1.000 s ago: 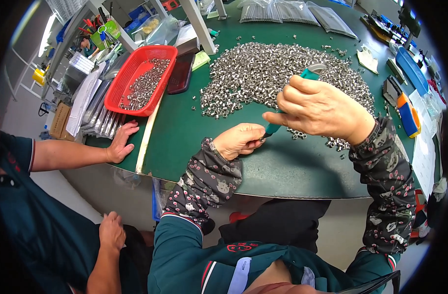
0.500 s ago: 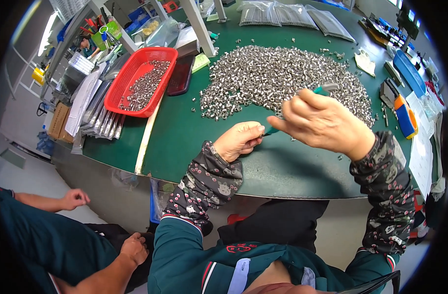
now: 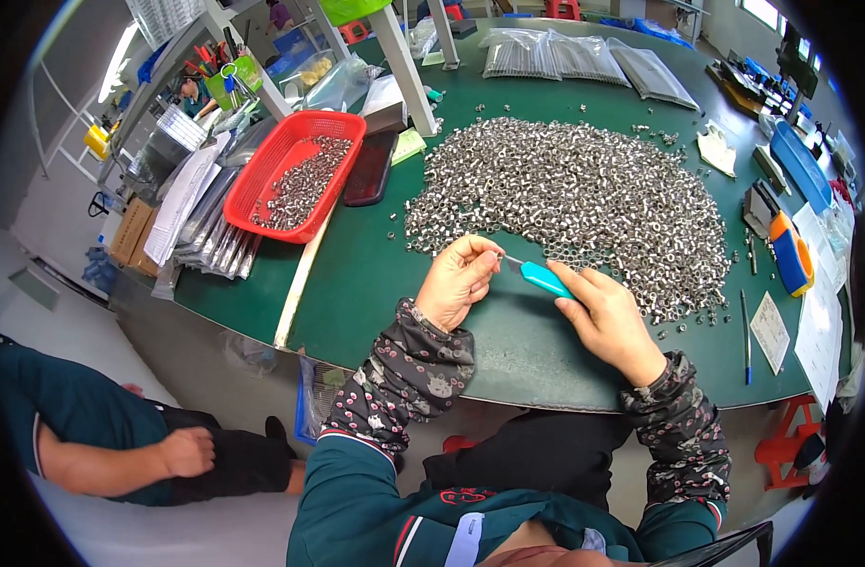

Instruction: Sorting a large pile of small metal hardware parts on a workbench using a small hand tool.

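A small metal piece (image 3: 501, 253) is pinched between the thumb and forefinger of my left hand (image 3: 456, 283), mostly covered by the fingertips. From the right, my right hand (image 3: 610, 319) grips a teal-handled knife (image 3: 544, 279), its forefinger stretched along the handle. The knife's thin metal blade points left and reaches the piece at my left fingertips. Both hands are just above the near edge of a wide heap of small, shiny metal rings (image 3: 584, 180) spread over the green table (image 3: 546, 364).
A red plastic basket (image 3: 239, 203) with more metal pieces stands at the left, by a dark phone (image 3: 371, 168) and stacked bags (image 3: 206, 222). A tape roll (image 3: 794, 255), a pen (image 3: 746, 340) and papers lie at the right. Another person's arm (image 3: 121, 463) is at lower left.
My right hand has come down and turned, bringing the knife's blade to my left fingertips. My left hand keeps its pinch. The view has shifted slightly, and the other person's hands have moved.
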`<state>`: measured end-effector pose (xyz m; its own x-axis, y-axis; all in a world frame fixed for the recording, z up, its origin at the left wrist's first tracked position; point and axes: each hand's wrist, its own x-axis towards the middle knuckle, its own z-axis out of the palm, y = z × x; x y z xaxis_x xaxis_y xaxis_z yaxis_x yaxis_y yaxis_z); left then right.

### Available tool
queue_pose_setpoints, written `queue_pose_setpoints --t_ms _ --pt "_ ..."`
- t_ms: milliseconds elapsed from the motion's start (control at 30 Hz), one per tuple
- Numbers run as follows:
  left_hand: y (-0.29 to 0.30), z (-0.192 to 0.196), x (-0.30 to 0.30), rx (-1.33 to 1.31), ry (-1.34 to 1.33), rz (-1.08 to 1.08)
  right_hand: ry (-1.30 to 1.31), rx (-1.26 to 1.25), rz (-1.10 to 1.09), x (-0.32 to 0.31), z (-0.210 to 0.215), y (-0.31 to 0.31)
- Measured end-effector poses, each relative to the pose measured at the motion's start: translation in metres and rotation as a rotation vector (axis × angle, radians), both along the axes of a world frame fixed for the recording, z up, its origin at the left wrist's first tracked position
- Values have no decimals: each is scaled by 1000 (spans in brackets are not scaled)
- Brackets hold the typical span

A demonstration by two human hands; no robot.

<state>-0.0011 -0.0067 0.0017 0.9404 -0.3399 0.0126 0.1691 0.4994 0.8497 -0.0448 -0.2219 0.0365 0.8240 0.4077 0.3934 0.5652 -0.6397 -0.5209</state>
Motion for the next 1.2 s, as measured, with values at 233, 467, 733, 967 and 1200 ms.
queue_pose_setpoints --t_ms 233,467,733,967,1200 --pt "-1 1 -2 54 -15 6 56 42 32 1 -7 2" --pt "0 1 -6 147 -54 65 70 -5 18 0 -6 3" --pt "-1 1 -6 138 -50 67 -69 -73 -44 -3 -6 6" --pt "1 1 -5 144 -48 49 -211 -151 -60 -1 -9 7" --pt "1 -1 -4 153 -17 24 -275 -179 -73 0 -10 5"
